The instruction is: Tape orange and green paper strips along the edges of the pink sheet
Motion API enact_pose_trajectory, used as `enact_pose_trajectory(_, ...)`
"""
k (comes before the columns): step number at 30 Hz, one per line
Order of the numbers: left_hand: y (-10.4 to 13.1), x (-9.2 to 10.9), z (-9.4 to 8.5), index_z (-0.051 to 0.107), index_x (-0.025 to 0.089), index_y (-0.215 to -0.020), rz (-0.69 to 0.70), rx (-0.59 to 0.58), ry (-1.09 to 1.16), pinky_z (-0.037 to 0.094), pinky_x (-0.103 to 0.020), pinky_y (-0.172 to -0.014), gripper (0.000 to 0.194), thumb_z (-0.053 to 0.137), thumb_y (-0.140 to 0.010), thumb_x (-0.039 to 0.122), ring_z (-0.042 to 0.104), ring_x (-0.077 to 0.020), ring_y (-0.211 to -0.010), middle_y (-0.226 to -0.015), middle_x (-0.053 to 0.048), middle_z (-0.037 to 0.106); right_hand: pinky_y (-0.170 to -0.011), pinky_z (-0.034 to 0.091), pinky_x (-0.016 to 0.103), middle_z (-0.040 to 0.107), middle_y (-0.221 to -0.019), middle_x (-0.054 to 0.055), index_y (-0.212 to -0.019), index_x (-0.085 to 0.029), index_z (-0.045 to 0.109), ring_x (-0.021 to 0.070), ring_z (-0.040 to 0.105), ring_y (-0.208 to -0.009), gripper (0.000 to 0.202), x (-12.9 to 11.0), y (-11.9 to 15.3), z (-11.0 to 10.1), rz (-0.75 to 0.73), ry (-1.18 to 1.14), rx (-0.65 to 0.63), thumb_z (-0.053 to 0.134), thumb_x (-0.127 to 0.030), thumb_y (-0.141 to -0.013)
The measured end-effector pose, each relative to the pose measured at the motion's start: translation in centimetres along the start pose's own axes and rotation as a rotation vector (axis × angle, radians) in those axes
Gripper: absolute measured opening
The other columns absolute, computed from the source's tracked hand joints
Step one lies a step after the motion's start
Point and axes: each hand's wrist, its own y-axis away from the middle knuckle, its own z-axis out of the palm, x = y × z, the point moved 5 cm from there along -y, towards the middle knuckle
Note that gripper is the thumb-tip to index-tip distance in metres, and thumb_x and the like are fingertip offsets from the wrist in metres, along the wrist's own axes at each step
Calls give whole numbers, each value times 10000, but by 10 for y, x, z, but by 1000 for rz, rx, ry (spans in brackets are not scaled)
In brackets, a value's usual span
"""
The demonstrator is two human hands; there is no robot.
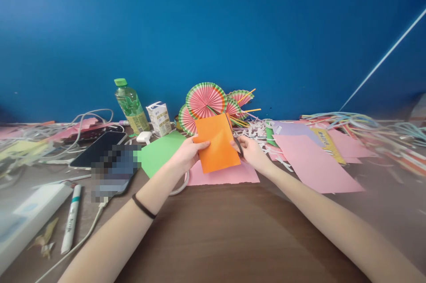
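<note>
An orange paper sheet (218, 143) is held up in the middle of the view, above a pink sheet (248, 175) on the table. My left hand (191, 152) pinches its left edge, thumb on the front face. At the right edge, my right hand (251, 152) is closed round dark-handled scissors (238, 146); their blades run up along that edge, mostly hidden by the paper. Behind the sheet stand pleated pink and green paper fans (206, 100).
A green sheet (159, 152), a bottle (131, 107) and a small carton (159, 118) are left of centre. Phones, cables and a marker (71, 221) lie farther left. Pink sheets (316, 163), white scraps and a yellow packet (329, 144) are on the right.
</note>
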Motion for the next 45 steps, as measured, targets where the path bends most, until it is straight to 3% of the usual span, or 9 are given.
enact_pose_trajectory(4, -3, 0, -3, 618, 124, -872, 11, -21, 27, 521, -292, -698, 235, 627, -643, 73, 638, -212, -818, -974, -121, 661, -370, 204, 213, 396, -470, -72, -632, -198, 404, 53, 305, -365, 366, -2, 1, -1, -8, -7, -5, 602, -503, -671)
enact_pose_trajectory(10, -7, 10, -15, 583, 137, -858, -38, 95, 149, 510, -272, -636, 186, 532, -680, 118, 639, -168, -684, -804, -60, 673, -368, 223, 217, 477, -453, -50, -639, -195, 372, 51, 314, -334, 369, -9, 1, 1, -50, -35, -67, 515, -520, -740)
enact_pose_trajectory(14, -5, 21, -15, 564, 143, -906, -23, 88, 220, 500, -281, -658, 236, 488, -683, 134, 630, -162, -683, -800, -46, 664, -374, 234, 207, 520, -482, -41, -658, -190, 383, 47, 322, -342, 352, -10, 0, 0, -40, -31, -90, 505, -506, -752)
enact_pose_trajectory(24, 0, 20, -5, 572, 168, -995, -91, -179, 266, 474, -305, -699, 316, 471, -696, 185, 623, -186, -780, -901, -53, 666, -442, 310, 209, 540, -641, -9, -763, -176, 495, 104, 473, -559, 336, -12, -1, -9, -13, 3, 64, 682, -393, -586)
enact_pose_trajectory(28, 1, 15, 0, 590, 178, -1012, -153, -278, 314, 472, -329, -740, 313, 456, -740, 254, 614, -205, -850, -950, -48, 664, -486, 361, 228, 573, -732, 5, -835, -180, 492, 112, 501, -583, 402, -11, -1, -4, 19, -129, 11, 703, -365, -547)
enact_pose_trajectory(31, 3, 13, 5, 622, 175, -950, -194, -328, 352, 480, -324, -733, 341, 484, -762, 423, 618, -207, -820, -885, -48, 675, -517, 384, 239, 584, -740, -3, -821, -184, 473, 111, 516, -585, 397, -11, 0, -1, 11, -216, -36, 708, -337, -541)
enact_pose_trajectory(34, 2, 12, 3, 646, 169, -881, -173, -268, 308, 495, -310, -687, 383, 529, -728, 500, 626, -205, -776, -844, -62, 680, -504, 381, 240, 569, -688, -21, -795, -187, 457, 105, 504, -550, 382, -10, 1, -1, 19, -200, -41, 710, -319, -540)
enact_pose_trajectory(40, -4, 19, -18, 653, 112, -840, -3, -57, -106, 503, -247, -602, 223, 689, -623, 150, 637, -176, -705, -901, -116, 677, -502, 358, 224, 529, -660, -36, -765, -188, 440, 100, 490, -566, 380, -13, 2, 0, 25, -119, -71, 711, -324, -537)
enact_pose_trajectory(45, -7, 38, -37, 644, 95, -828, 129, 62, -107, 525, -258, -592, 183, 651, -647, 122, 641, -177, -686, -873, -120, 680, -464, 264, 216, 493, -589, -34, -741, -180, 434, 86, 419, -522, 300, -16, 5, 0, 63, 52, -199, 618, -403, -661)
